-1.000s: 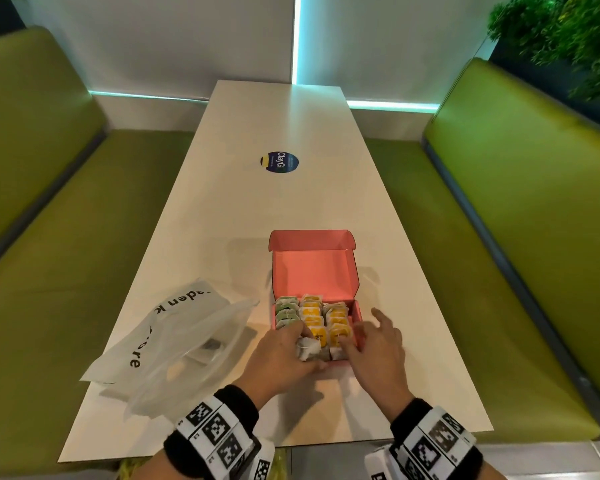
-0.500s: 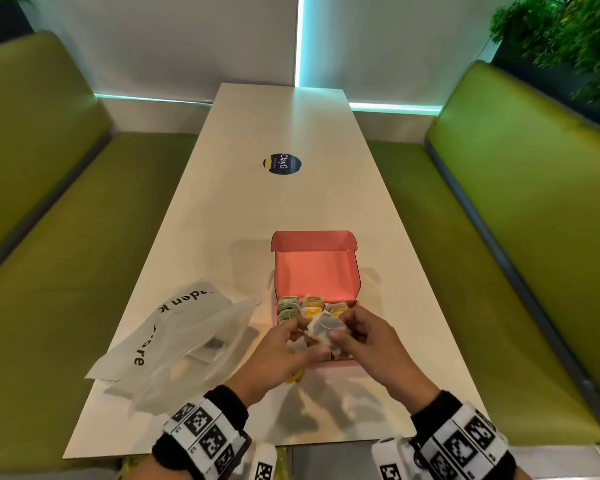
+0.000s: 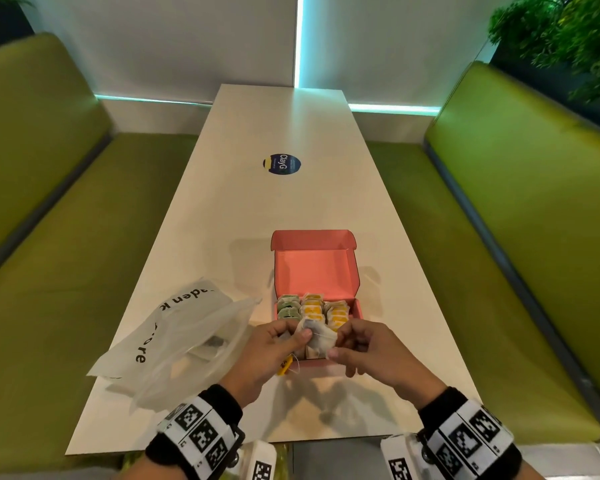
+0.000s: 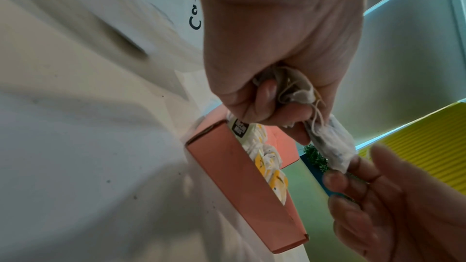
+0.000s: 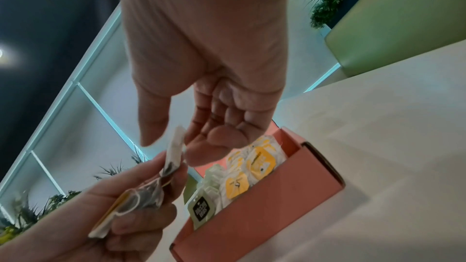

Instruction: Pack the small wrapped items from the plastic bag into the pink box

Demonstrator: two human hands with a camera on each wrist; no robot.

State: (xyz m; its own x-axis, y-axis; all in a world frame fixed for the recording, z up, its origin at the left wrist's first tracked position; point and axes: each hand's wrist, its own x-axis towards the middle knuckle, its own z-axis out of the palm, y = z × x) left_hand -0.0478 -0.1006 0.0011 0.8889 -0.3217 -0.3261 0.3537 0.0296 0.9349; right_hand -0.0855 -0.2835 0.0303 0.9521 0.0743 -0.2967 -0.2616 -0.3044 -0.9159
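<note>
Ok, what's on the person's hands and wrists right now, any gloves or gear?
No gloves: both the left hand and the right hand are bare. Each wrist wears a black cuff wrapped in a white band printed with black square tracking markers. White marker-printed blocks show beneath them.

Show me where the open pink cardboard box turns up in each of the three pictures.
Head: open pink cardboard box, centre, beyond both hands.
Left wrist: it runs diagonally through the lower middle.
Right wrist: lower right.
Shared landmark: yellow-labelled packets inside it.
</note>
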